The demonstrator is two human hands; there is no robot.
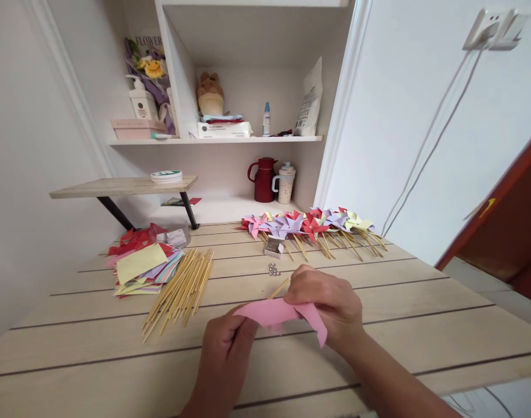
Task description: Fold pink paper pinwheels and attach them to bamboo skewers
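Wooden desk [95, 389], pinwheels [291, 224] lying toward the back. Left hand [227, 342] and right hand [330, 302] both pinching one pink paper [269, 313].

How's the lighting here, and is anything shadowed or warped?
In the head view, light is soft; a faint shadow lies on the tabletop below the right hand; the pink paper shows no obvious glare; the wall socket looks tilted and stretched near the corner.

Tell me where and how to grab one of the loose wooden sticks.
Probably pinch one of the wooden sticks by its near tip, coming from the near side of the table: the pile fans out there, some tips lying apart, while the far ends bunch closer.
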